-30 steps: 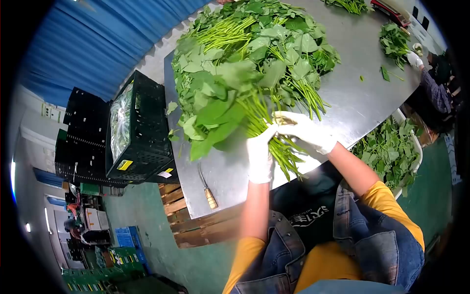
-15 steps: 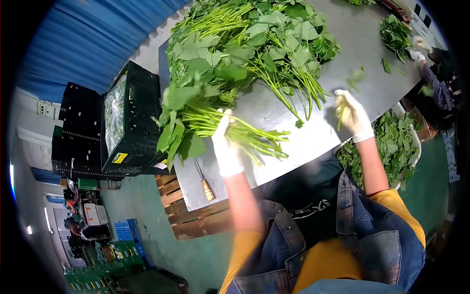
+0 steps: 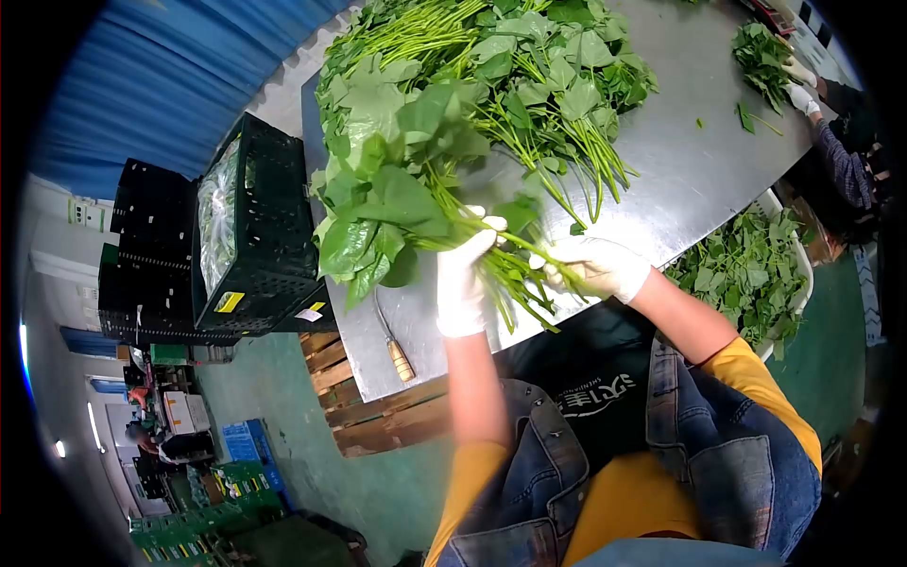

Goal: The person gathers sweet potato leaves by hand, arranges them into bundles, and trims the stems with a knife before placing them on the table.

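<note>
A bunch of leafy greens (image 3: 392, 203) with long green stems is gripped in my gloved left hand (image 3: 463, 279), over the table's near edge. Its leaves point to the upper left and the stem ends to the lower right. My gloved right hand (image 3: 600, 266) is at those stem ends, fingers closed on some of the stems; exactly how many is hidden. Just beyond both hands lies a large heap of the same greens (image 3: 576, 80) on the metal table (image 3: 699, 104). A thin curved blade tool with a wooden handle (image 3: 401, 359) rests near the left corner.
Dark crates (image 3: 274, 227) stand left of the table, one holding plastic-wrapped greens. A white tub (image 3: 805, 283) of loose greens is at the right. Across the table, a co-worker's gloved hands (image 3: 801, 90) hold another bunch. A wooden pallet (image 3: 378, 420) is below the table.
My right hand has come left and down from over the table to the bunch's stem ends. The loose bits beside it have dropped away. My left hand has shifted slightly right with the bunch.
</note>
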Action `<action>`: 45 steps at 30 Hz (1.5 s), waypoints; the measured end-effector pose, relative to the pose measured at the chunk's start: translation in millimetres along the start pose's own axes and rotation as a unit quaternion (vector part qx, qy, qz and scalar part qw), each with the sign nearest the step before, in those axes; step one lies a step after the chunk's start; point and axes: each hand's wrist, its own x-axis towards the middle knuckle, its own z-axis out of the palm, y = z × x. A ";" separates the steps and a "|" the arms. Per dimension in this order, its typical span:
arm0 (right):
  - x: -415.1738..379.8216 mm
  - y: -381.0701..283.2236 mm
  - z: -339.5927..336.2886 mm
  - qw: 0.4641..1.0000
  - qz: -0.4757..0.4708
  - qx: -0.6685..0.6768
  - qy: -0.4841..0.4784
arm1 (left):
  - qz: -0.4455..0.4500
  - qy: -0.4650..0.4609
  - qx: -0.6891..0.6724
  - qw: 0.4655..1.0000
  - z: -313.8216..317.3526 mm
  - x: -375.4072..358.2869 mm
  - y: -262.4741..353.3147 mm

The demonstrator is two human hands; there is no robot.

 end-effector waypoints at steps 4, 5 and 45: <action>-38.2 -11.6 -35.7 0.956 -0.288 0.029 -0.033 | 0.052 0.125 0.038 0.990 -10.4 3.4 -15.6; -54.3 -24.1 -46.4 0.916 -0.301 0.240 -0.115 | 0.113 0.132 0.079 0.982 -17.4 1.8 -15.5; -43.3 -25.3 22.3 0.845 -0.278 -0.402 0.216 | -0.078 0.167 -0.065 0.981 -1.2 11.2 -53.9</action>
